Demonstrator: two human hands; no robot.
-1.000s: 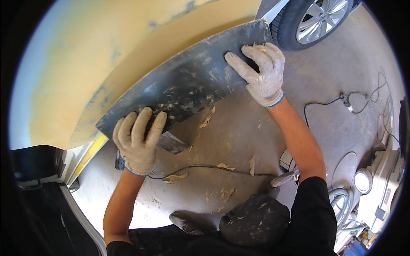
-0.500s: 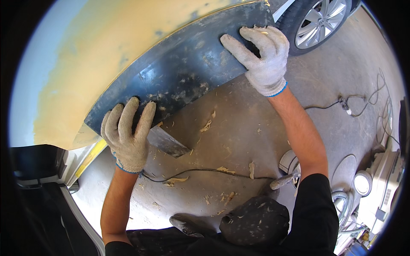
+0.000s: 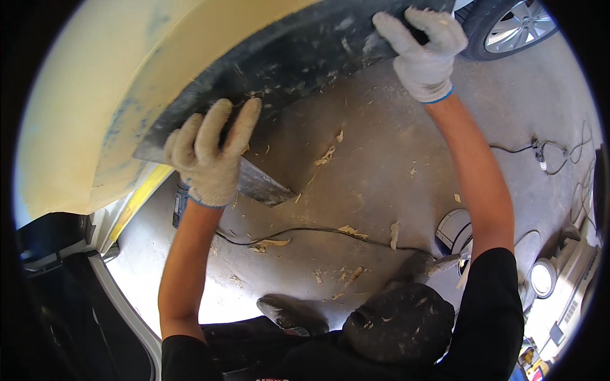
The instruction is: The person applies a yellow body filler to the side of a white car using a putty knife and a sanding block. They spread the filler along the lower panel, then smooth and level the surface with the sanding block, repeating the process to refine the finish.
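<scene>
A dark, flexible sheet (image 3: 286, 70), smeared with pale residue, curves against a car panel (image 3: 121, 95) coated in yellow filler. My left hand (image 3: 206, 149), in an off-white knit glove, grips the sheet's near left part, its fingers spread over the surface. At the far right end, my right hand (image 3: 429, 57), gloved the same way, holds the sheet with fingers apart. Both thumbs are hard to make out. Bluish patches show through the filler left of the sheet. Below my left hand, a grey, flat strip (image 3: 267, 187) shows.
A car wheel (image 3: 522, 28) stands at the far right. Across the floor run a black cable (image 3: 305, 230) and dried yellow scraps (image 3: 326, 155). Near my right forearm sits a round container (image 3: 452, 230). A white wheeled machine (image 3: 565, 298) is at right, a dark door (image 3: 63, 305) at left.
Both hands and the sheet have moved up and to the right in the picture, and the view has shifted. More filler surface shows beside the sheet's left end.
</scene>
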